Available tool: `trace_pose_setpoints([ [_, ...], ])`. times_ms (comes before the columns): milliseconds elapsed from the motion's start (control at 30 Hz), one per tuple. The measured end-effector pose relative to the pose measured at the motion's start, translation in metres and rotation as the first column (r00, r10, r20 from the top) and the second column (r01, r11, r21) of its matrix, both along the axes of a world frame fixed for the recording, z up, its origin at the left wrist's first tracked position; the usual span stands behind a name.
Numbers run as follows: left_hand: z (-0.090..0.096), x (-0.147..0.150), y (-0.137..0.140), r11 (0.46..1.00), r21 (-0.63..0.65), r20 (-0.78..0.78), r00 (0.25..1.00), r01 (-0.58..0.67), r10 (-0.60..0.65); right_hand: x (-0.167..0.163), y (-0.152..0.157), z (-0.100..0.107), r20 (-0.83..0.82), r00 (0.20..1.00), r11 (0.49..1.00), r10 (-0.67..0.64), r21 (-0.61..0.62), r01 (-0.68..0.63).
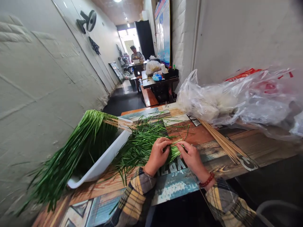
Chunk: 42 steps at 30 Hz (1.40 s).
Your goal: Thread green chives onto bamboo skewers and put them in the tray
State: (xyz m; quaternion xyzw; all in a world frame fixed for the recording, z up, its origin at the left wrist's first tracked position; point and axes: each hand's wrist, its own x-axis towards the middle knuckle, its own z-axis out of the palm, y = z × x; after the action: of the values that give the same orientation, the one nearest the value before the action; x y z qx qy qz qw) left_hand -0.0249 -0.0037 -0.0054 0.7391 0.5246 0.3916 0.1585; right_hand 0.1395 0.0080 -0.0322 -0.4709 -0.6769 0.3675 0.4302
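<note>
Over a loose heap of green chives [146, 138], my left hand [159, 154] is closed, thumb and forefinger pinching the pale ends of some chive stalks. My right hand [191, 157], a red bead bracelet on its wrist, is closed close beside it, its fingertips at the same stalk ends. A thin bamboo skewer [205, 196] runs from under the right palm down toward my body; its upper end is hidden by the hand. To the left, skewered chives [94, 132] lie stacked across a white tray [106, 157], their leaves hanging over its side.
Bare bamboo skewers [220, 142] lie in a bundle at the right of the patterned wooden table [267, 151]. Clear plastic bags [213, 101] bulge behind them. A grey bin [279, 209] stands low at right. Farther back, a person [136, 56] sits beyond another table [151, 82].
</note>
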Motion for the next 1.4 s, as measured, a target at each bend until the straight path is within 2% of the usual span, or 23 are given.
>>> trace_pose_setpoints([
  [100, 0.002, 0.003, -0.001, 0.997, -0.032, 0.135, 0.989, 0.065, -0.06, 0.001, -0.001, -0.001, -0.018, 1.0, 0.999, 0.012, -0.038, -0.013],
  [200, 0.003, 0.005, -0.002, 0.998, -0.061, 0.181, 0.983, 0.031, -0.02, 0.002, -0.003, 0.0, -0.021, 1.0, 0.999, 0.022, -0.048, -0.023],
  [367, 0.0, 0.006, -0.003, 0.995, -0.079, 0.133, 0.989, -0.056, 0.066, 0.003, -0.004, 0.001, -0.054, 0.998, 0.995, 0.045, -0.092, -0.05],
  [667, 0.003, 0.009, -0.005, 0.999, -0.029, 0.144, 0.989, -0.029, 0.033, 0.008, -0.007, 0.001, -0.004, 0.999, 0.997, 0.041, -0.072, -0.041],
  [867, 0.001, 0.01, -0.004, 1.0, 0.015, 0.247, 0.969, -0.004, 0.0, 0.009, -0.008, -0.005, -0.062, 0.997, 0.993, 0.052, -0.1, -0.058],
  [1167, 0.004, 0.012, -0.005, 0.999, -0.045, 0.256, 0.966, -0.014, 0.025, 0.009, -0.009, -0.002, -0.071, 0.997, 0.995, 0.032, -0.093, -0.039],
  [1400, 0.006, 0.012, -0.005, 0.999, -0.044, 0.256, 0.967, 0.001, 0.01, 0.01, -0.009, 0.002, -0.048, 0.999, 0.996, 0.016, -0.086, -0.02],
])
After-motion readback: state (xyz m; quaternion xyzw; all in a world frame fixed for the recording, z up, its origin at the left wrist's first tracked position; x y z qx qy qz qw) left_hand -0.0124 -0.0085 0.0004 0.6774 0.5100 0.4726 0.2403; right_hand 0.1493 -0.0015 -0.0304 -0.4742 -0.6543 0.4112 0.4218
